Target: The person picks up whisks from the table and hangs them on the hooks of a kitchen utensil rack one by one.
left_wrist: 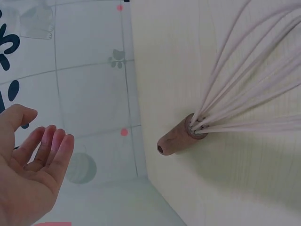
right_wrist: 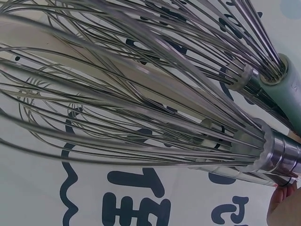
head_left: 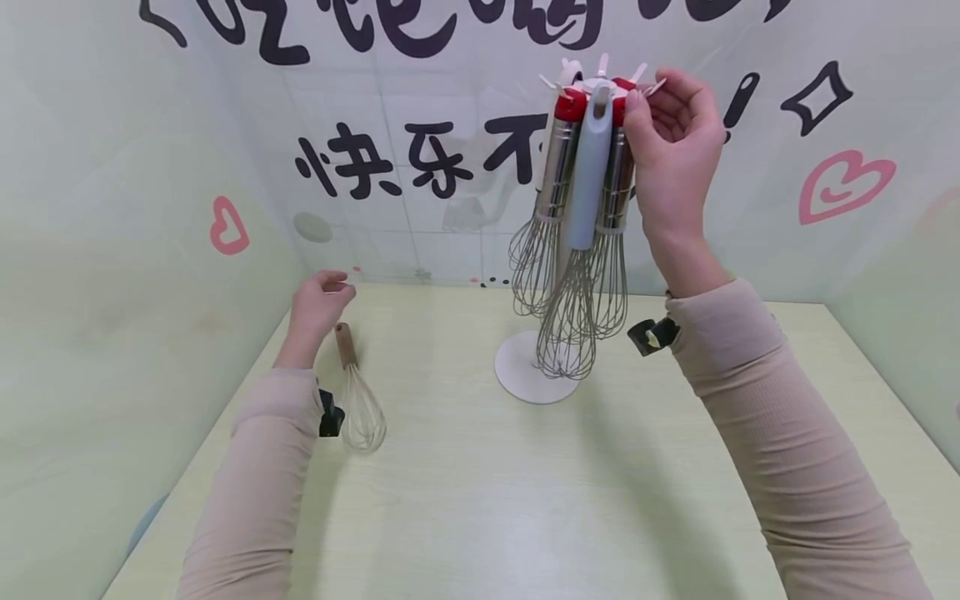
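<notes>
My right hand point(head_left: 678, 146) is raised to the top of a white whisk rack point(head_left: 603, 67), thumb and forefinger pinching at one of its upturned hooks. Against the thumb is the red end of a steel-handled whisk point(head_left: 617, 187). A pale blue-handled whisk point(head_left: 588, 183) hangs in front, and another red-ended steel whisk point(head_left: 555, 171) to its left. Wire loops point(right_wrist: 141, 84) fill the right wrist view, where only fingertips point(right_wrist: 284, 193) show. My left hand point(left_wrist: 33, 165) hovers with loosely bent fingers, holding nothing, near a whisk with a brown handle point(left_wrist: 176, 136) lying on the table.
The rack's round white base point(head_left: 517, 379) stands on the pale wooden table point(head_left: 450, 492), toward the back. Behind it rises a light wall covering point(head_left: 442, 242) with black lettering and pink hearts. More wall encloses the left and right sides.
</notes>
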The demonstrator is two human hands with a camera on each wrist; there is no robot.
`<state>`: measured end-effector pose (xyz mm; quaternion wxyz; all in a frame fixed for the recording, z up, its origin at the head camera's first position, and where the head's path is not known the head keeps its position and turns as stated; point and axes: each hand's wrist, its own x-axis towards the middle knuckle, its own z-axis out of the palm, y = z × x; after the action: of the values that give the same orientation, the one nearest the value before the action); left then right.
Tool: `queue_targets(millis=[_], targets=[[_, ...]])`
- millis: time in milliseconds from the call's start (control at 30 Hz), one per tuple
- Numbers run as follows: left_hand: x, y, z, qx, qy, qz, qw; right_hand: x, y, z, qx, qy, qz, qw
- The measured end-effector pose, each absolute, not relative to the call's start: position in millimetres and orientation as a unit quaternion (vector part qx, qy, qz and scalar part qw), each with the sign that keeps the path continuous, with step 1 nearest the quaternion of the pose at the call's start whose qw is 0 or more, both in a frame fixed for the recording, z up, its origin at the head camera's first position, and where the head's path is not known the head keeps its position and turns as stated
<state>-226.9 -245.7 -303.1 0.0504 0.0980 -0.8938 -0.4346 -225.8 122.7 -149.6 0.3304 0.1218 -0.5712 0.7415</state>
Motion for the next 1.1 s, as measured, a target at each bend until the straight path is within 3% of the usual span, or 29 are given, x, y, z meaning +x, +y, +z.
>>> queue_targets(millis=[1100], targets=[[-209.3,-278.2,-352.7,0.087,-0.924,-0.374,0.007,-227.0,122.4,-150.0,0.116,-0.57,0.744,0.328]])
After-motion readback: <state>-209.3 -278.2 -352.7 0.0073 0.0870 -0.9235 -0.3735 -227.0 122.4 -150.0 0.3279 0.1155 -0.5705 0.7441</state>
